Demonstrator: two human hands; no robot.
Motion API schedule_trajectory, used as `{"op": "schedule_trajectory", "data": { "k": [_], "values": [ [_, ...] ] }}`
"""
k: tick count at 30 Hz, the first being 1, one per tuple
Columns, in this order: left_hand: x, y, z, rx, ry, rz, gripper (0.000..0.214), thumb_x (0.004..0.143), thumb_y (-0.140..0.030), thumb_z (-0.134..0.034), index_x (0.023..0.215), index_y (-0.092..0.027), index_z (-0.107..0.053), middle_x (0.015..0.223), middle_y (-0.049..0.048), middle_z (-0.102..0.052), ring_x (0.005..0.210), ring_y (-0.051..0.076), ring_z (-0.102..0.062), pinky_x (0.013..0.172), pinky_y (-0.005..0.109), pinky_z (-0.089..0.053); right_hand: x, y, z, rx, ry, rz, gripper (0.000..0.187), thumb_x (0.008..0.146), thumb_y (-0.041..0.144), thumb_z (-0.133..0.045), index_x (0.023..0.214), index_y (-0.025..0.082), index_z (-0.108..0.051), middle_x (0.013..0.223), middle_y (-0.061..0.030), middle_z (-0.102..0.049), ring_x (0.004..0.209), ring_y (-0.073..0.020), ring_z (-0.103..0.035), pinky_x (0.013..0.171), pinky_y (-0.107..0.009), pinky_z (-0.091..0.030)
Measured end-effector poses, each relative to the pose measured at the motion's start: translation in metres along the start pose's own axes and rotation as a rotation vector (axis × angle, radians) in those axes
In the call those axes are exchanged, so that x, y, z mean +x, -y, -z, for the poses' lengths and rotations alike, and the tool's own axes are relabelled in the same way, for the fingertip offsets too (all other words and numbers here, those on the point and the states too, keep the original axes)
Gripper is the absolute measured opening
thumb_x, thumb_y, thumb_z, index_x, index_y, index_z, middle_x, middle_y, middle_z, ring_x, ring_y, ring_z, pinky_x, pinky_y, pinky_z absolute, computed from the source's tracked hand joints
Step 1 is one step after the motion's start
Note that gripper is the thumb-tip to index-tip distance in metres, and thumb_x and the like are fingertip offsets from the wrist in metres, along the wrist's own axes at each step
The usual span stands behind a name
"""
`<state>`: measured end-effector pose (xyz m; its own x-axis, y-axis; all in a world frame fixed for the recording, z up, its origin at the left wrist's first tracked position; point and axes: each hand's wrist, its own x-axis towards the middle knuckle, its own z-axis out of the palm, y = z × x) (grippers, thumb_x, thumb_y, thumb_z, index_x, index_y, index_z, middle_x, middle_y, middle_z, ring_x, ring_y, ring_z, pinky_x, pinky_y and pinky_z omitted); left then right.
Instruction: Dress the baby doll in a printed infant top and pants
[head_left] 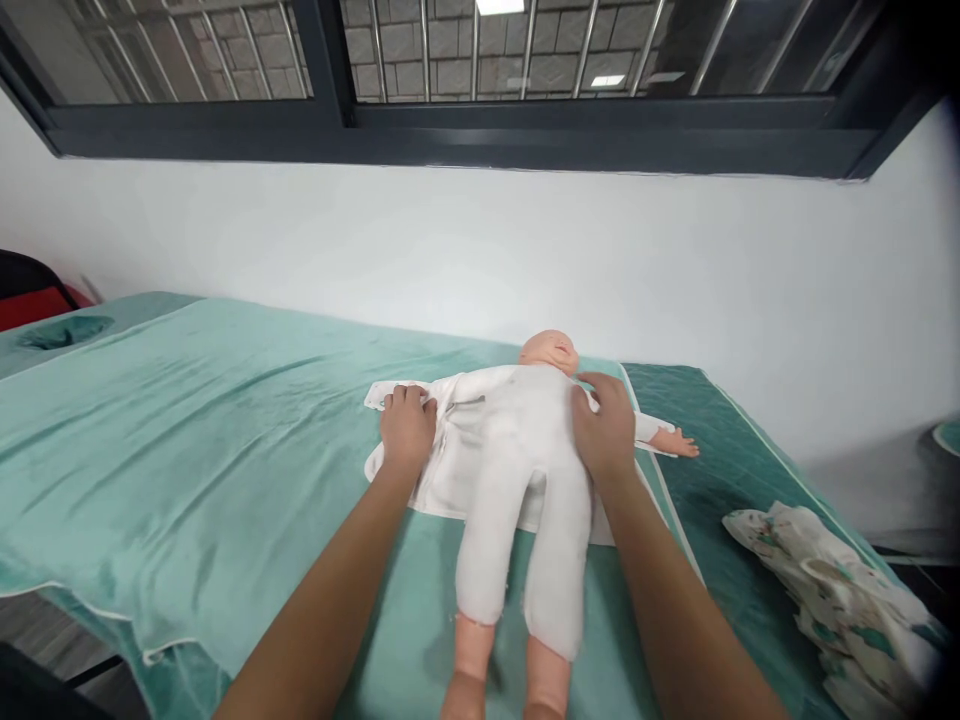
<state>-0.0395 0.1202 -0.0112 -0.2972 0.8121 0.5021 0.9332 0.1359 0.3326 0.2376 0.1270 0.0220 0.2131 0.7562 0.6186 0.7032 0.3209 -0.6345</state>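
Observation:
A baby doll (535,425) with a white cloth body lies on its back, head toward the wall. Under it spreads an opened white baby shirt (459,470). The doll's arm on the right runs through a sleeve, and its small hand (675,442) sticks out of the cuff. My left hand (409,425) is closed on the left sleeve of the shirt, close to its cuff; the doll's hand on that side is not visible. At the doll's right shoulder, my right hand (604,422) has its fingers bent around the shirt's edge, with some white fabric showing by the thumb.
The doll lies on a bed with a light green sheet (187,450) and a darker green cover (697,500) at right. A crumpled printed cloth (832,590) lies at the right edge. Behind are a white wall (420,250) and a dark window frame (525,135).

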Motion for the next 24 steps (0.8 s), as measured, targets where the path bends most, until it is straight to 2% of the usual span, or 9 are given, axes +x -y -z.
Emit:
{"op": "schedule_trajectory", "data": {
  "k": [1,2,4,6,10,13,17,20,24],
  "values": [
    [0.0,0.0,0.001,0.013,0.008,-0.003,0.019,0.091,-0.029,-0.049,0.099,-0.021,-0.064,0.108,0.0102,-0.062,0.104,0.03,-0.054,0.086,0.04,-0.045,-0.006,-0.011,0.006,-0.025,-0.023,-0.089,0.035,0.089,0.032,-0.044,0.108,0.015,-0.067,0.114,-0.0145,-0.063,0.106,-0.0253,-0.057,0.096,-0.039,-0.043],
    [0.001,0.0,0.002,0.022,0.013,-0.007,0.018,0.091,-0.026,-0.047,0.096,-0.021,-0.064,0.106,0.0102,-0.062,0.104,0.03,-0.054,0.085,0.04,-0.045,-0.012,-0.019,0.011,-0.057,0.008,-0.173,0.035,0.089,0.035,-0.044,0.105,0.015,-0.068,0.109,-0.0149,-0.064,0.101,-0.0264,-0.059,0.093,-0.04,-0.044],
    [0.001,-0.001,0.004,0.011,0.013,-0.011,0.02,0.092,-0.023,-0.044,0.09,-0.021,-0.063,0.101,0.0102,-0.063,0.102,0.029,-0.055,0.084,0.039,-0.045,-0.02,-0.027,0.018,-0.108,0.153,-0.294,0.038,0.09,0.041,-0.041,0.104,0.017,-0.068,0.099,-0.0139,-0.067,0.094,-0.0284,-0.061,0.087,-0.042,-0.045],
    [0.0,-0.003,0.008,-0.062,-0.007,-0.022,0.02,0.092,-0.022,-0.042,0.088,-0.021,-0.062,0.099,0.0094,-0.064,0.101,0.028,-0.056,0.084,0.038,-0.045,-0.023,-0.027,0.022,-0.112,0.277,-0.34,0.043,0.093,0.046,-0.036,0.11,0.02,-0.065,0.096,-0.0126,-0.07,0.092,-0.0297,-0.062,0.083,-0.042,-0.044],
    [-0.008,-0.011,0.015,-0.266,-0.016,-0.07,0.018,0.093,-0.025,-0.042,0.094,-0.021,-0.059,0.102,0.0076,-0.066,0.096,0.023,-0.06,0.082,0.034,-0.046,-0.023,-0.021,0.021,0.018,0.274,-0.354,0.047,0.093,0.054,-0.035,0.115,0.021,-0.062,0.103,-0.0122,-0.071,0.097,-0.0298,-0.064,0.085,-0.042,-0.045],
    [-0.01,-0.022,0.018,-0.46,0.074,-0.042,0.018,0.094,-0.029,-0.042,0.099,-0.022,-0.057,0.11,0.0075,-0.068,0.099,0.022,-0.063,0.083,0.035,-0.047,-0.022,-0.023,0.018,0.188,0.264,-0.392,0.05,0.089,0.059,-0.045,0.117,0.021,-0.062,0.106,-0.0117,-0.072,0.097,-0.0284,-0.065,0.089,-0.043,-0.047],
    [0.002,-0.048,0.022,-0.759,0.16,0.003,0.012,0.093,-0.032,-0.045,0.092,-0.022,-0.053,0.122,0.0074,-0.067,0.109,0.02,-0.062,0.09,0.034,-0.047,-0.021,-0.028,0.013,0.424,0.276,-0.415,0.056,0.083,0.061,-0.056,0.122,0.02,-0.059,0.11,-0.0111,-0.071,0.097,-0.0266,-0.066,0.091,-0.044,-0.05],
    [0.016,-0.073,0.027,-0.84,0.223,0.04,0.009,0.091,-0.029,-0.047,0.089,-0.022,-0.051,0.116,0.0065,-0.07,0.104,0.018,-0.064,0.091,0.034,-0.046,-0.023,-0.031,0.005,0.556,0.302,-0.361,0.057,0.083,0.059,-0.059,0.126,0.021,-0.056,0.116,-0.0104,-0.069,0.107,-0.0262,-0.064,0.098,-0.046,-0.048],
    [0.026,-0.096,0.039,-0.826,0.238,-0.006,0.006,0.091,-0.025,-0.045,0.088,-0.022,-0.05,0.111,0.0049,-0.071,0.098,0.017,-0.064,0.088,0.032,-0.046,-0.027,-0.034,-0.008,0.684,0.433,-0.236,0.057,0.085,0.054,-0.061,0.131,0.023,-0.053,0.14,-0.0096,-0.055,0.128,-0.0238,-0.053,0.111,-0.042,-0.039]
  ]
}}
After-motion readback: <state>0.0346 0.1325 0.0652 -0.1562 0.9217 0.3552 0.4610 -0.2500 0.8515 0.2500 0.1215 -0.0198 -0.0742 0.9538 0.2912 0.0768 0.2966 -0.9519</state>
